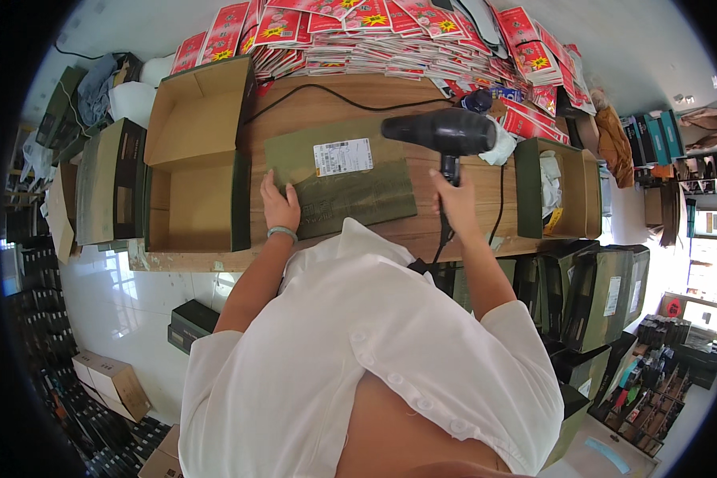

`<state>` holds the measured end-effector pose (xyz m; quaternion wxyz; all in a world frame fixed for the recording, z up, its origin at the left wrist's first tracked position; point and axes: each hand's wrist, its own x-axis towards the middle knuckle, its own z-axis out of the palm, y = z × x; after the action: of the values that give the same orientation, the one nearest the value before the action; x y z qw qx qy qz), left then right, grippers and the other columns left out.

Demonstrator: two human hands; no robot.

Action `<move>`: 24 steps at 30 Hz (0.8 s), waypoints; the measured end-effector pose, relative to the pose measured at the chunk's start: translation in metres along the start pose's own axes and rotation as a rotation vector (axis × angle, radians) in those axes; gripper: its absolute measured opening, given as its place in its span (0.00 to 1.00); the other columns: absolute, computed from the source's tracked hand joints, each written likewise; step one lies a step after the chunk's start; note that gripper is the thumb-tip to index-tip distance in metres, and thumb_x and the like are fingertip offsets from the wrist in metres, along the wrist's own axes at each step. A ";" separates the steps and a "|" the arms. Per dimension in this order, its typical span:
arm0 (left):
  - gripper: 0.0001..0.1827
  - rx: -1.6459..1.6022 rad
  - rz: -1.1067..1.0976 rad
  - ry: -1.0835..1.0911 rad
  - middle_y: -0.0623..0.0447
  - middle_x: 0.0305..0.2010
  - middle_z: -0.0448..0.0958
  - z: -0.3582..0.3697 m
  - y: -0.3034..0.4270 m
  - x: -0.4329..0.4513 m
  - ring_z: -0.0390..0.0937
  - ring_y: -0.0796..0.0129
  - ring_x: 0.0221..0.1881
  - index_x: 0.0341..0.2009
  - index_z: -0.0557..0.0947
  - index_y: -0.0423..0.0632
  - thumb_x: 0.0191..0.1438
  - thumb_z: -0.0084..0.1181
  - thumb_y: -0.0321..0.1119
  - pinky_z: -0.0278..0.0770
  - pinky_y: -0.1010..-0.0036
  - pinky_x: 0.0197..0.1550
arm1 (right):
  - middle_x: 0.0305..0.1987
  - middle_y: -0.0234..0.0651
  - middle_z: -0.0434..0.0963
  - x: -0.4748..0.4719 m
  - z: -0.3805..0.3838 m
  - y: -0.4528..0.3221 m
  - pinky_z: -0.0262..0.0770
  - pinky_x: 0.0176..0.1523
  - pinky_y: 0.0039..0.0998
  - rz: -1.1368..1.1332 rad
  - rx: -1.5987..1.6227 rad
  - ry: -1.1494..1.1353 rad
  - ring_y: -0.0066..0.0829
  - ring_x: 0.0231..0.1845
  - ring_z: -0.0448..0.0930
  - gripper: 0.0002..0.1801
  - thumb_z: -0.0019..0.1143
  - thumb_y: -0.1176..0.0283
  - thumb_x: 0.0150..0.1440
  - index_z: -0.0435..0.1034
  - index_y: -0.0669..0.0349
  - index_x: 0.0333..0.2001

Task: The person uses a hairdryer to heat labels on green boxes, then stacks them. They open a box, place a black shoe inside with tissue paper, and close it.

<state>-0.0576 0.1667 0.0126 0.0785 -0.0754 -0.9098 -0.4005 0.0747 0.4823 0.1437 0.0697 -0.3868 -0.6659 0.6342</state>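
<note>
A flat green cardboard box lies on the wooden table, with a white printed label on its upper face. My left hand rests on the box's left edge, fingers apart, gripping nothing. Around the handle of a black hair dryer my right hand is closed. The dryer is above the box's right part, its nozzle pointing left towards the label. Its cord hangs down from the handle near the table's front edge.
An open, empty shoe box stands at the left. At the right, another open box contains white paper. Piled red printed packets line the back, with a black cable before them. Several green boxes are stacked below right.
</note>
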 end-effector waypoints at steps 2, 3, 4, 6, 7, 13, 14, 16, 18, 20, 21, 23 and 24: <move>0.28 0.036 0.034 0.009 0.35 0.63 0.60 -0.001 -0.006 0.002 0.63 0.38 0.62 0.64 0.60 0.43 0.61 0.47 0.37 0.67 0.55 0.61 | 0.16 0.30 0.69 0.013 -0.025 0.007 0.67 0.15 0.25 0.014 0.141 0.001 0.22 0.12 0.70 0.18 0.64 0.57 0.55 0.66 0.59 0.34; 0.28 0.041 0.049 0.002 0.35 0.63 0.61 -0.002 -0.009 0.004 0.63 0.38 0.62 0.64 0.60 0.43 0.61 0.47 0.37 0.67 0.55 0.61 | 0.16 0.30 0.69 0.020 -0.039 0.013 0.67 0.15 0.25 0.023 0.213 0.003 0.21 0.12 0.70 0.18 0.65 0.57 0.54 0.66 0.58 0.32; 0.28 0.043 0.065 -0.004 0.35 0.63 0.61 -0.003 -0.011 0.006 0.63 0.38 0.62 0.64 0.60 0.43 0.61 0.47 0.37 0.67 0.56 0.60 | 0.16 0.29 0.69 0.032 -0.055 0.029 0.67 0.16 0.25 0.077 0.262 -0.004 0.22 0.12 0.70 0.19 0.64 0.55 0.54 0.67 0.56 0.32; 0.28 0.026 0.059 -0.015 0.35 0.63 0.62 -0.006 -0.015 0.014 0.63 0.39 0.62 0.65 0.59 0.43 0.62 0.46 0.37 0.67 0.56 0.61 | 0.18 0.27 0.69 0.056 -0.076 0.058 0.67 0.19 0.22 0.183 0.289 -0.014 0.21 0.14 0.69 0.19 0.60 0.50 0.57 0.69 0.54 0.34; 0.29 0.001 0.038 -0.027 0.35 0.63 0.62 -0.007 -0.017 0.017 0.63 0.39 0.62 0.65 0.59 0.43 0.62 0.46 0.37 0.67 0.56 0.61 | 0.18 0.27 0.69 0.065 -0.083 0.073 0.67 0.19 0.21 0.222 0.322 -0.026 0.20 0.14 0.69 0.20 0.60 0.49 0.56 0.69 0.54 0.34; 0.30 -0.081 -0.101 -0.022 0.32 0.63 0.65 -0.004 -0.036 0.017 0.66 0.38 0.61 0.66 0.58 0.45 0.63 0.44 0.43 0.66 0.56 0.61 | 0.18 0.27 0.68 0.094 -0.088 0.158 0.68 0.21 0.24 0.359 0.331 -0.038 0.21 0.16 0.70 0.27 0.63 0.41 0.51 0.68 0.52 0.35; 0.31 -0.086 -0.131 -0.038 0.32 0.62 0.66 -0.005 -0.033 0.018 0.66 0.37 0.61 0.67 0.58 0.45 0.63 0.43 0.44 0.66 0.56 0.60 | 0.25 0.34 0.73 0.099 -0.091 0.166 0.74 0.29 0.31 0.397 0.291 -0.061 0.28 0.24 0.75 0.32 0.63 0.38 0.49 0.70 0.57 0.40; 0.32 -0.025 -0.182 -0.131 0.31 0.61 0.67 -0.007 -0.025 0.027 0.68 0.36 0.58 0.67 0.57 0.47 0.63 0.42 0.47 0.67 0.56 0.59 | 0.37 0.41 0.73 0.118 -0.085 0.203 0.74 0.41 0.37 0.159 -0.085 0.236 0.36 0.37 0.75 0.34 0.66 0.45 0.50 0.68 0.61 0.48; 0.34 0.021 -0.143 -0.184 0.30 0.58 0.69 -0.006 -0.038 0.034 0.70 0.34 0.56 0.68 0.56 0.47 0.64 0.39 0.52 0.68 0.54 0.58 | 0.47 0.46 0.71 0.129 -0.066 0.210 0.71 0.51 0.41 0.020 -0.496 0.431 0.44 0.48 0.72 0.37 0.67 0.53 0.50 0.64 0.65 0.55; 0.35 0.020 -0.238 -0.228 0.29 0.57 0.71 -0.005 -0.043 0.038 0.70 0.34 0.56 0.68 0.55 0.47 0.64 0.39 0.55 0.67 0.54 0.57 | 0.57 0.50 0.65 0.126 -0.032 0.187 0.64 0.59 0.45 -0.022 -0.944 0.537 0.50 0.58 0.65 0.41 0.69 0.64 0.49 0.58 0.68 0.61; 0.35 0.018 -0.296 -0.248 0.29 0.56 0.71 -0.005 -0.047 0.036 0.70 0.34 0.56 0.68 0.55 0.47 0.64 0.38 0.56 0.67 0.54 0.57 | 0.57 0.50 0.64 0.114 -0.006 0.160 0.63 0.60 0.44 -0.285 -0.911 0.501 0.51 0.58 0.64 0.41 0.67 0.69 0.47 0.57 0.68 0.61; 0.36 -0.029 -0.290 -0.280 0.30 0.54 0.73 -0.007 -0.055 0.040 0.70 0.34 0.55 0.68 0.56 0.47 0.64 0.38 0.57 0.68 0.54 0.56 | 0.54 0.49 0.64 0.094 0.045 0.107 0.65 0.58 0.43 -0.802 -0.765 0.377 0.48 0.55 0.66 0.38 0.65 0.77 0.45 0.58 0.66 0.60; 0.36 -0.037 -0.272 -0.285 0.30 0.53 0.73 -0.006 -0.056 0.042 0.70 0.34 0.55 0.67 0.57 0.46 0.64 0.38 0.58 0.68 0.53 0.56 | 0.51 0.48 0.64 0.087 0.071 0.087 0.68 0.55 0.40 -0.673 -0.458 0.146 0.45 0.52 0.68 0.32 0.61 0.81 0.48 0.59 0.64 0.57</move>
<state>-0.1093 0.1276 -0.0149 -0.1072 -0.0088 -0.9060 -0.4093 0.0101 0.4696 0.0178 0.2322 -0.1969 -0.8724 0.3824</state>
